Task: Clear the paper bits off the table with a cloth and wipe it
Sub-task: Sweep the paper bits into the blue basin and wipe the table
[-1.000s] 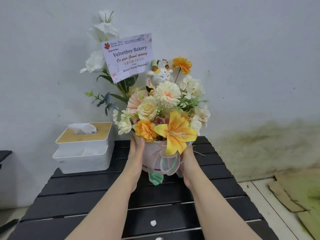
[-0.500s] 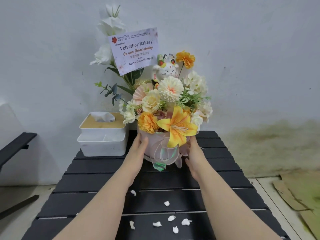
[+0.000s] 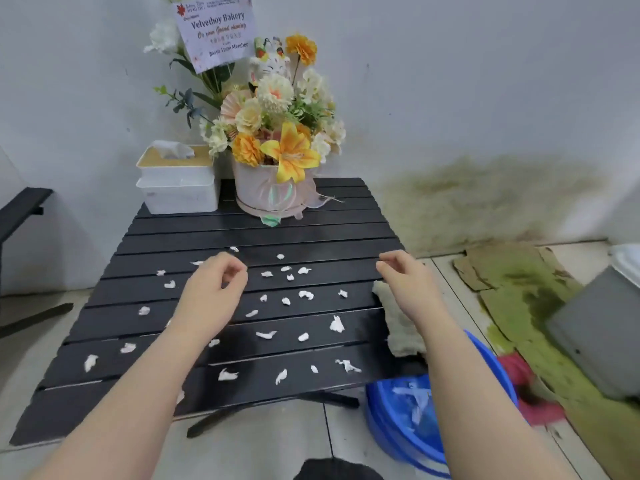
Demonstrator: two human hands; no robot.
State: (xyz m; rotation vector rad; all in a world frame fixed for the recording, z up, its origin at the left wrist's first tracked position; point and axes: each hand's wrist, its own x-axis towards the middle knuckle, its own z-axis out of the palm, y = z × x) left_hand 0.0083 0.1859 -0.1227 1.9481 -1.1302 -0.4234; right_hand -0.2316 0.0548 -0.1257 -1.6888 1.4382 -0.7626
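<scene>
White paper bits [image 3: 286, 301] lie scattered over the middle and near slats of the black slatted table [image 3: 311, 226], from the left edge across to the right edge, each piece apart from the next, with a few close to the near edge. A pale, crumpled cloth [image 3: 398, 327] rests at the table's right edge, partly hidden by the right forearm and hanging a little past the edge. The left hand [image 3: 216, 285] hovers over the middle of the table above the scraps, fingers loosely curled inward and holding nothing. The right hand [image 3: 401, 275] hangs over the right edge just above the far end of the cloth, fingers likewise curled and empty; whether it touches the cloth cannot be told. At the far edge stands a flower arrangement [image 3: 273, 133] in a pale round box with a ribbon, carrying orange, cream and yellow blooms, a small cat figurine and a printed card [image 3: 216, 31] reading "Velvetboy Bakery". Just beside it, at the far left corner, sits a white tissue box [image 3: 178, 183] with a tissue poking from its top. On the tiled floor by the near right corner sits a blue basin [image 3: 408, 424] with white scraps inside, and beyond it lie a red cloth [image 3: 533, 396] and flattened, green-stained cardboard [image 3: 512, 268] against the stained wall.
</scene>
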